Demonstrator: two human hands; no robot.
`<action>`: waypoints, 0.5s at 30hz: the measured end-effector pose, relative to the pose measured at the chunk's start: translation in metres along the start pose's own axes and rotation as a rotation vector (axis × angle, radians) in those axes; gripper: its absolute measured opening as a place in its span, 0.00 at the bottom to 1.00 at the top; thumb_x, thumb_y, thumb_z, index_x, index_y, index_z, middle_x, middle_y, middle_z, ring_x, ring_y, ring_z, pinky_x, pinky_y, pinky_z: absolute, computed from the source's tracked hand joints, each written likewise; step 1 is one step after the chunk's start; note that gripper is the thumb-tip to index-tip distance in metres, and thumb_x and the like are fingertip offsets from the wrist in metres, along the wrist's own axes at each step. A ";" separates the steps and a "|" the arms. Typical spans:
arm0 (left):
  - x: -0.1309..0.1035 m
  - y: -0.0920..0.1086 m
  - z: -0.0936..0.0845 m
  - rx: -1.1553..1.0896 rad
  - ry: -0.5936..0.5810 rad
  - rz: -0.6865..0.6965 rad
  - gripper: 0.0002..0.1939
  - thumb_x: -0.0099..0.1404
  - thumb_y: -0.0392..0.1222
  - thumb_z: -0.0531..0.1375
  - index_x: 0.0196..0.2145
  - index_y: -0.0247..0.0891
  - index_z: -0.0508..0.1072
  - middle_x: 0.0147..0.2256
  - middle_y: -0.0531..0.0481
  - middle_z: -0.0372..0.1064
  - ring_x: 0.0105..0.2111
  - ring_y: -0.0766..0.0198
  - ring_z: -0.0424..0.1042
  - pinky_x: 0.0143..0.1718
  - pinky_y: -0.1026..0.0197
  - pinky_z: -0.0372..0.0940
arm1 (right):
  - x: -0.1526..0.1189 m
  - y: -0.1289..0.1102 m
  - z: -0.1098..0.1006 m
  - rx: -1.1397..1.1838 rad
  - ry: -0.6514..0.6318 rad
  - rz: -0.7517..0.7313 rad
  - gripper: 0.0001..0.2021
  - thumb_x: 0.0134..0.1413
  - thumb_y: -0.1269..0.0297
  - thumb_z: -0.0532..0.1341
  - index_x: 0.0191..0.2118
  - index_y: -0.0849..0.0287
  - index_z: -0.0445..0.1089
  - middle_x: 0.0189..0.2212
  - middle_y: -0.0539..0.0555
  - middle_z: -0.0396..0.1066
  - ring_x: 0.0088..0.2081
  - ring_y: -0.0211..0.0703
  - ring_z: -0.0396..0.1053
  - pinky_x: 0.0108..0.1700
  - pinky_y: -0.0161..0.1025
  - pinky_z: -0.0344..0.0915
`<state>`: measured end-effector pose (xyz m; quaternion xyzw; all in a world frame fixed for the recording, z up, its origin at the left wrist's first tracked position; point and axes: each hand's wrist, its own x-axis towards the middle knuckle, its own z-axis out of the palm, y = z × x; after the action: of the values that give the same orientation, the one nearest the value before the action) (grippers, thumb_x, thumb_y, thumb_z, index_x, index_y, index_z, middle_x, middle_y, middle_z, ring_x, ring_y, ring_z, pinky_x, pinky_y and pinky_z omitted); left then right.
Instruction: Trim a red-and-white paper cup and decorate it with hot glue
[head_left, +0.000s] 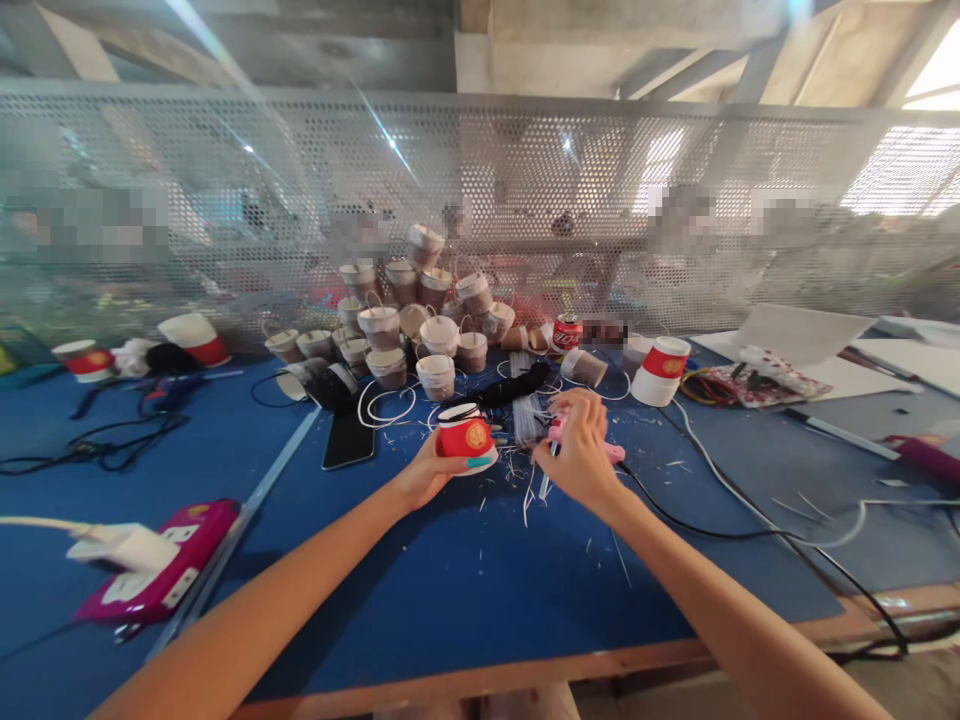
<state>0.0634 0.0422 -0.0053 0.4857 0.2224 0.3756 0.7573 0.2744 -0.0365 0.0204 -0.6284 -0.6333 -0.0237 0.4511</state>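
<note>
My left hand (427, 472) is closed round a red and white cup (459, 436) with a gold emblem; dark cord runs about its upper rim. Just to the right, my right hand (583, 440) has its fingers curled over a pink glue gun (615, 453), whose body is partly hidden by the hand. A black cable (675, 518) runs from the glue gun towards the right. Between the hands lie a bundle of clear sticks (529, 418) and white scraps. Behind them, several small pale buckets with thin handles (436, 378) are heaped up.
A red can (567, 333) and another red and white cup (660, 372) stand at the back. A black phone (349, 440) lies left of the cup. The magenta power strip (161, 570) holds a white plug. A perforated metal screen (525, 180) borders the blue table (420, 610).
</note>
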 end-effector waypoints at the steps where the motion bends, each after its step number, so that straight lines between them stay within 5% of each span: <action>1: 0.001 0.000 -0.001 -0.009 0.026 0.013 0.31 0.41 0.28 0.69 0.46 0.36 0.70 0.41 0.43 0.75 0.43 0.49 0.73 0.50 0.43 0.62 | 0.002 0.007 -0.001 -0.156 -0.003 0.075 0.22 0.34 0.70 0.57 0.42 0.60 0.57 0.46 0.64 0.58 0.47 0.58 0.56 0.46 0.55 0.55; 7: 0.002 0.000 0.000 -0.052 0.025 0.019 0.27 0.43 0.30 0.67 0.43 0.36 0.73 0.42 0.44 0.75 0.44 0.51 0.73 0.51 0.46 0.62 | 0.008 0.042 -0.004 -0.513 -0.302 0.293 0.19 0.38 0.67 0.62 0.40 0.65 0.61 0.39 0.68 0.61 0.45 0.67 0.60 0.43 0.58 0.57; 11: 0.001 -0.001 -0.004 -0.045 0.013 -0.024 0.22 0.47 0.33 0.66 0.42 0.35 0.73 0.39 0.45 0.76 0.43 0.51 0.73 0.53 0.45 0.59 | 0.011 0.044 -0.003 -0.562 -0.262 0.256 0.13 0.46 0.65 0.59 0.39 0.66 0.63 0.40 0.70 0.62 0.45 0.67 0.60 0.42 0.57 0.58; 15: 0.002 -0.005 -0.012 -0.061 -0.005 -0.026 0.22 0.47 0.34 0.66 0.42 0.37 0.73 0.38 0.46 0.77 0.41 0.53 0.74 0.53 0.46 0.59 | 0.017 0.039 -0.007 -0.401 -0.171 0.208 0.11 0.51 0.62 0.55 0.39 0.62 0.63 0.39 0.64 0.62 0.36 0.53 0.65 0.35 0.47 0.62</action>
<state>0.0579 0.0492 -0.0145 0.4604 0.2152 0.3710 0.7772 0.3137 -0.0194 0.0136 -0.7669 -0.5838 -0.0494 0.2622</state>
